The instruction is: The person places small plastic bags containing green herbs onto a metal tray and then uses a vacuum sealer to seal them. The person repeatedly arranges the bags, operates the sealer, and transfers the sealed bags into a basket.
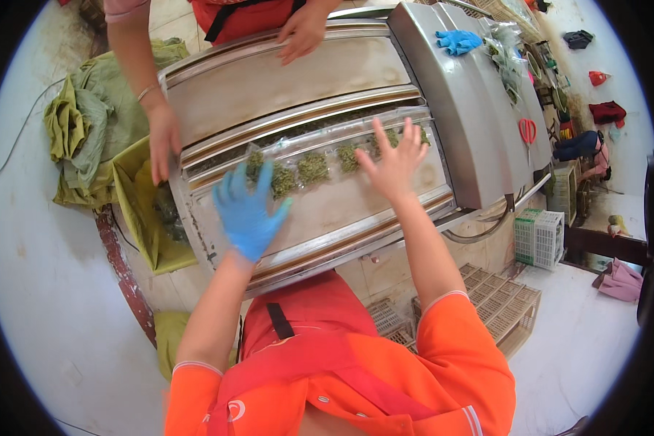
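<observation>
Before me is a vacuum packing machine with a steel bed (338,201). Along its near plate lies a row of clear plastic bags of small green grains, perhaps green peppercorns (313,168), their upper ends towards the sealing bar (305,144). My left hand (248,210), in a blue glove, spreads its fingers over the left end of the row, partly hiding the bags there. My right hand (395,163) is bare, fingers apart, above the bags (347,158) at the right. Neither hand grasps anything; whether the fingertips touch the plastic is unclear.
Across the machine, a co-worker's hands (305,32) are near the far plate (289,82) and left rim. A yellow-lined bin (155,218) stands left. On the steel lid (441,98) lie a blue glove (458,42) and red-handled scissors (527,133). Plastic crates (493,300) are lower right.
</observation>
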A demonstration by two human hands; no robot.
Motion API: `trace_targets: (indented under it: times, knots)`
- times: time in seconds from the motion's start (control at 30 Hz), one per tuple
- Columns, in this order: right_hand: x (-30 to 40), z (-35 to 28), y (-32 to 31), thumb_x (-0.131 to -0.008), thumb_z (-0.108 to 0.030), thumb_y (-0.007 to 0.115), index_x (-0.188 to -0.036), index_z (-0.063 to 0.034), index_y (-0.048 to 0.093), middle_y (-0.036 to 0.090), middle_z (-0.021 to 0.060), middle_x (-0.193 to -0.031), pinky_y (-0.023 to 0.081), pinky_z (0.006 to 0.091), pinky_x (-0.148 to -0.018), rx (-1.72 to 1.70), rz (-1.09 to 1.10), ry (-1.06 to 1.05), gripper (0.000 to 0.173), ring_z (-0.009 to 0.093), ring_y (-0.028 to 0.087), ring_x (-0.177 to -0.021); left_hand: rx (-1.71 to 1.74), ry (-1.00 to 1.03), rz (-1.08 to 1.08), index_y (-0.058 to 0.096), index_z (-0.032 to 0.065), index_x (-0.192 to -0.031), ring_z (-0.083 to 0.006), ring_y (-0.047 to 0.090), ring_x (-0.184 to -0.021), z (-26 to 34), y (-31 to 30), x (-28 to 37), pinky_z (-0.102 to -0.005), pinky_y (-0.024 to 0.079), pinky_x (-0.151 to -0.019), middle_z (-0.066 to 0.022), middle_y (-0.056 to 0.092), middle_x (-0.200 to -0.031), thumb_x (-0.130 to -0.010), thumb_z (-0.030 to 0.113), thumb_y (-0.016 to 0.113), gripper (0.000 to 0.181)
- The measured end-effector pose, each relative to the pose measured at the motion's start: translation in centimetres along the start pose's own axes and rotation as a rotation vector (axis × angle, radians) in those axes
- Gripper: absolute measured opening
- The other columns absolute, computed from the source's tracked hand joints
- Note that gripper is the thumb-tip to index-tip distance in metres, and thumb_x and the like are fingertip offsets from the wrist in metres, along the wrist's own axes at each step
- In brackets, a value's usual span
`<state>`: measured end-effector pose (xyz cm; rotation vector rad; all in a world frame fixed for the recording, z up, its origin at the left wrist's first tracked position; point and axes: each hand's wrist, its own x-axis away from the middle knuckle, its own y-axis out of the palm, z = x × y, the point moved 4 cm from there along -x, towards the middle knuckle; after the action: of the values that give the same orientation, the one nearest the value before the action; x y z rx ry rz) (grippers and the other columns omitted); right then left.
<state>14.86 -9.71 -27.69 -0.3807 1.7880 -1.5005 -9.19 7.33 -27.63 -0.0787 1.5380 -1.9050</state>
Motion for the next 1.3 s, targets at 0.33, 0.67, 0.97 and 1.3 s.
trace_targets:
  times: [0.33,0.67,0.97,1.3]
  knots:
    - [5.1,0.5,1.0,-0.081,-0.056,0.068,-0.139,-0.0311,0.055,0.029,0.0288,-0.148,0.017,0.0672,-0.108,-0.275,-0.243,-0.068,0.065,0.052,0.019,-0.138,-0.004,0.140,-0.241,0.066,0.0280,-0.126,-0.0428,0.032,-0.134,2.5,2.7,2.3,-0.0585,0.031,-0.102,-0.0127,0.039,-0.147,-0.075,0.055,0.073,0.058]
    - [3.8,2.9,0.0,-0.061,-0.060,0.081,-0.149,-0.0310,0.042,0.015,0.0287,-0.156,0.015,0.0698,-0.109,-0.475,-0.425,-0.254,0.101,0.053,0.017,-0.140,0.055,0.201,-0.582,0.044,0.0321,-0.147,-0.0430,0.020,-0.146,10.1,4.7,-1.6,-0.0701,0.009,-0.113,-0.0160,0.030,-0.156,-0.073,0.063,0.071,0.085]
    - [11.4,-15.8,-2.2,-0.061,-0.034,0.088,-0.145,-0.0138,0.046,0.023,0.0296,-0.154,0.034,0.0548,-0.104,-0.703,-0.412,-0.356,0.097,0.045,0.038,-0.129,-0.086,0.551,-0.540,0.053,0.0289,-0.138,-0.0359,0.040,-0.135,-8.1,-3.5,7.5,-0.0702,0.022,-0.111,-0.0122,0.046,-0.147,-0.079,0.063,0.064,0.069]
    - [13.1,-35.7,-3.4,-0.081,0.003,0.059,-0.150,-0.0088,0.038,0.017,0.0330,-0.155,0.028,0.0470,-0.117,-1.080,-0.137,-0.200,0.072,0.050,0.025,-0.143,0.006,0.396,-0.396,0.047,0.0109,-0.140,-0.0446,0.031,-0.140,-18.6,-10.3,6.5,-0.0641,0.016,-0.115,-0.0211,0.035,-0.152,-0.074,0.049,0.074,0.081]
